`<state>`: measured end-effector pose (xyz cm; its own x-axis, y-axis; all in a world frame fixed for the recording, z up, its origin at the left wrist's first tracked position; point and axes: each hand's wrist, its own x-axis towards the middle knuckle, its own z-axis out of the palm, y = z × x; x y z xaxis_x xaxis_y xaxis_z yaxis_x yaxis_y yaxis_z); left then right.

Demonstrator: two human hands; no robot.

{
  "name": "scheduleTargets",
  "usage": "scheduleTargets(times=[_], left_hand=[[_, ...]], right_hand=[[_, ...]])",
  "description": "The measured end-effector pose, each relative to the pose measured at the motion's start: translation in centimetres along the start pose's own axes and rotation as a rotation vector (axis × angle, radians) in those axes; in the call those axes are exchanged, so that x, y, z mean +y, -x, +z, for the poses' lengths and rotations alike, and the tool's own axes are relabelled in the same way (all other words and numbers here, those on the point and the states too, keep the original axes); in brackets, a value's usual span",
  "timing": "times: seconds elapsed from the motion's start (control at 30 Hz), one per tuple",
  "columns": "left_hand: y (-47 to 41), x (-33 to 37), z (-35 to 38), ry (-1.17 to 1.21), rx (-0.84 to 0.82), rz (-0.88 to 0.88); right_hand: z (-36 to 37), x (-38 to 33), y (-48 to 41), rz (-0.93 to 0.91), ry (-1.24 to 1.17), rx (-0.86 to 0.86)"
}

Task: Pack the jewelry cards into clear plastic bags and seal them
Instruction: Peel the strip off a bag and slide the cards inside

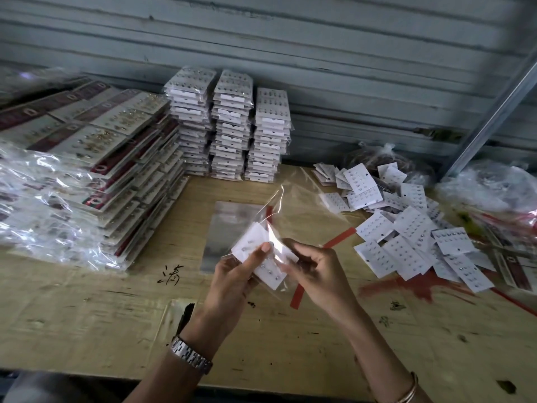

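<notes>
A white jewelry card (255, 245) sits inside a clear plastic bag (275, 242), held above the middle of the worktop (116, 309). The left hand (232, 274) pinches card and bag together, thumb on the front. The right hand (316, 274) has its fingers (293, 267) curled, pinching the bag's right edge. Loose cards (406, 228) lie well to the right.

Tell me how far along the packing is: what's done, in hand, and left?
Done: three stacks of bagged cards stand against the wall. In hand: the left hand and right hand hold one card inside a clear bag that looks unsealed. Left: a loose pile of unbagged cards lies to the right, with empty bags flat on the table.
</notes>
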<state>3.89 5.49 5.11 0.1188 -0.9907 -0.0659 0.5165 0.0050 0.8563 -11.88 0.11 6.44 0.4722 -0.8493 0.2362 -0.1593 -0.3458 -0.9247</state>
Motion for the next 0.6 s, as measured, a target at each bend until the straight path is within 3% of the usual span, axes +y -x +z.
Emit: scheduleTargets(times=[0.17, 0.3, 0.43, 0.6], left_hand=[[-0.5, 0.3, 0.0, 0.171, 0.07, -0.127], [-0.5, 0.4, 0.1, 0.202, 0.042, -0.223], [-0.2, 0.7, 0.1, 0.16, -0.01, -0.239], [0.1, 0.5, 0.0, 0.166, -0.013, -0.255]], right_hand=[[-0.2, 0.1, 0.0, -0.265, 0.244, 0.058], [-0.9, -0.2, -0.1, -0.172, -0.008, -0.176], [-0.8, 0.2, 0.1, -0.164, -0.077, -0.182], [-0.7, 0.8, 0.1, -0.246, 0.017, -0.179]])
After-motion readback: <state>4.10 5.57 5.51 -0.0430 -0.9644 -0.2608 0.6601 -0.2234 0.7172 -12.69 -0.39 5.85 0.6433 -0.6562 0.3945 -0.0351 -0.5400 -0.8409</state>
